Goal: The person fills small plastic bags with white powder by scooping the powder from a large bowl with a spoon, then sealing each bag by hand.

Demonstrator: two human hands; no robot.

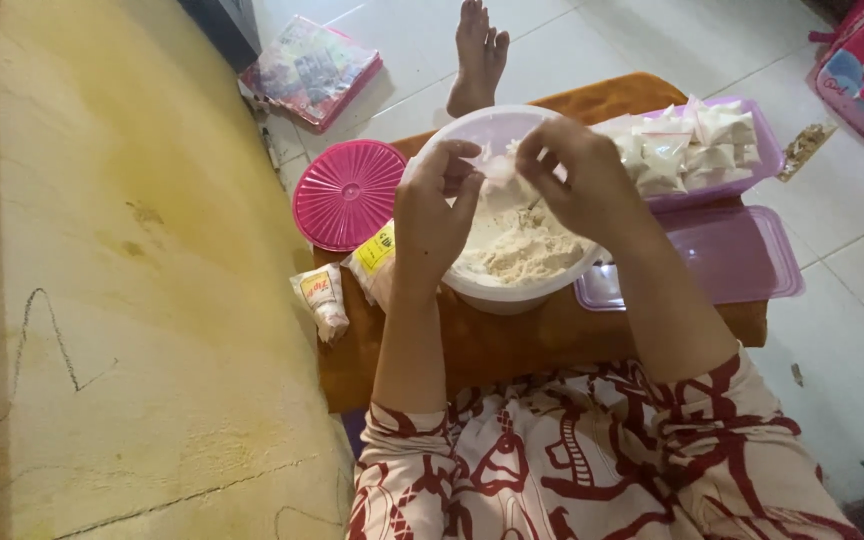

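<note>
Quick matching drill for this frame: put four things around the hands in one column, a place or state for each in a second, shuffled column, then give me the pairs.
Things:
1. white bowl
2. round pink lid
3. purple tub
4. flat purple lid

Places or states:
A. packed with small white filled bags
B. lies flat just right of the bowl, nothing on it
C. holds pale powder, directly under both hands
D. lies left of the bowl, beside the yellow mat

Pairs: 1-C, 2-D, 3-A, 4-B

The left hand and right hand pinch a small clear bag between their fingers above the bowl.
</note>
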